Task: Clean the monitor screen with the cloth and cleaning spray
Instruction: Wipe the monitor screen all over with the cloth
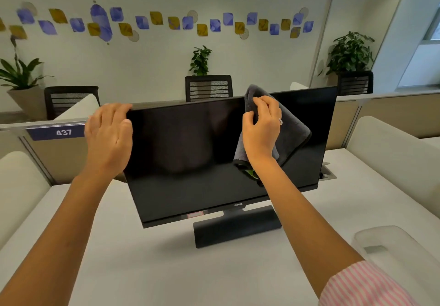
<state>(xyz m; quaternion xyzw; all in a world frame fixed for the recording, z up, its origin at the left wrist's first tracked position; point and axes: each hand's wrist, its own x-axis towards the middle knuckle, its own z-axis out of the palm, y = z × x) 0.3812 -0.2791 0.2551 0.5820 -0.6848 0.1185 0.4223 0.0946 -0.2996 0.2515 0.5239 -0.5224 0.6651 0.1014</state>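
A black monitor [190, 153] with a dark, switched-off screen stands on its stand [235, 229] on the white desk [147, 270]. My left hand [109, 136] grips the monitor's upper left corner, fingers over the top edge. My right hand [262, 127] holds a dark grey cloth [292, 129] against the upper right part of the screen; the cloth hangs down below the hand and rises above the top edge. No spray bottle is in view.
A clear plastic container [390, 246] lies on the desk at the right. Low beige partitions [392, 144] flank the desk. Behind the divider stand black mesh chairs [209, 88] and potted plants [350, 53]. A blue label [57, 132] reads 437.
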